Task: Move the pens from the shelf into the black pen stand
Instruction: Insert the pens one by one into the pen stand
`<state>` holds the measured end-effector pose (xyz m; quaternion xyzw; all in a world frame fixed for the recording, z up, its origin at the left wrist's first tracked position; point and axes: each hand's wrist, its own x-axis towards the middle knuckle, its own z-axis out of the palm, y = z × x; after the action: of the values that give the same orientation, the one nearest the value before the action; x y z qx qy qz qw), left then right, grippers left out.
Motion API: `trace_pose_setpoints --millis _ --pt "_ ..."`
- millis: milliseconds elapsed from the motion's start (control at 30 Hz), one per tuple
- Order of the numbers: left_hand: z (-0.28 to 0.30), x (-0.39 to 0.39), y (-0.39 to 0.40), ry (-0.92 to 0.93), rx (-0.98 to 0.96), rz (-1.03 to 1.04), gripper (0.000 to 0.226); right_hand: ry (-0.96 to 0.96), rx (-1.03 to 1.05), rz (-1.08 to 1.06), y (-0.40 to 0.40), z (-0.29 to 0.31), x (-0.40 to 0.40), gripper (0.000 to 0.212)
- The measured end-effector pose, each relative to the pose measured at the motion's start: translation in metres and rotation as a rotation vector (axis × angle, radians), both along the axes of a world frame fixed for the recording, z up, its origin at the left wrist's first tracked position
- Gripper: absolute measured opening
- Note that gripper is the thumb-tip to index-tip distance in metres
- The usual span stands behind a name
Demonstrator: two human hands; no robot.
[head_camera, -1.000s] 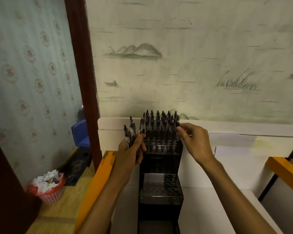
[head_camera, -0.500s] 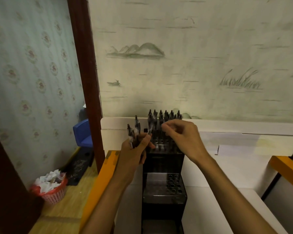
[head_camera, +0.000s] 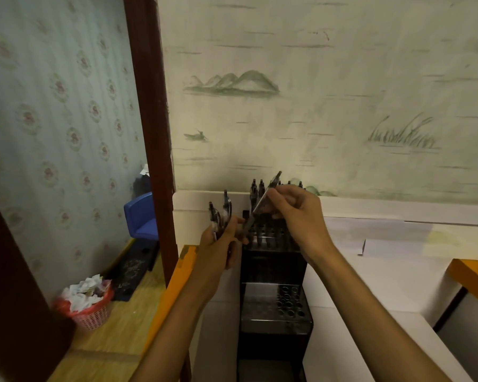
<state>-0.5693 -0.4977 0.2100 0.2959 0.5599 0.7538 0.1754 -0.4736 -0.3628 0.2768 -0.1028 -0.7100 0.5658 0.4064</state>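
A tall black tiered plastic pen stand (head_camera: 273,312) is sitting on the white tabletop (head_camera: 370,340). The right hand (head_camera: 298,216) is pinching one tilted dark pen (head_camera: 262,202) above the stand's full top tier; the left hand (head_camera: 221,246) is gripping a bundle of spare dark pens (head_camera: 220,216) just beside it.

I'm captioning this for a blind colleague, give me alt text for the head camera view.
A right hand pinches one tilted pen above a black pen stand whose top tier is full of upright pens, while the left hand grips a few more pens beside it.
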Motion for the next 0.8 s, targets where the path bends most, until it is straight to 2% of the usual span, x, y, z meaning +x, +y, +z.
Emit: trace_pose_setpoints --millis 100,200,267,467,700,800 --pt "-0.003 -0.008 -0.005 -0.025 0.041 -0.038 0.042 0.038 0.064 -0.091 0.006 0.005 -0.001 0.017" --pt "-0.007 -0.016 -0.006 -0.054 0.027 -0.079 0.025 0.039 0.136 -0.144 0.008 0.005 -0.004 0.018" --pt "-0.009 -0.017 -0.006 -0.052 0.020 -0.077 0.022 0.027 0.199 -0.174 0.007 0.004 -0.007 0.020" --pt "-0.001 -0.016 -0.010 0.055 0.016 -0.032 0.023 0.020 0.323 -0.227 0.003 -0.001 -0.014 0.022" --pt "-0.004 -0.019 -0.009 0.002 0.033 -0.017 0.023 -0.064 0.394 -0.228 0.001 -0.005 -0.018 0.021" --pt "-0.006 -0.027 -0.009 0.006 0.029 -0.039 0.032 -0.086 0.454 -0.243 -0.001 -0.008 -0.019 0.025"
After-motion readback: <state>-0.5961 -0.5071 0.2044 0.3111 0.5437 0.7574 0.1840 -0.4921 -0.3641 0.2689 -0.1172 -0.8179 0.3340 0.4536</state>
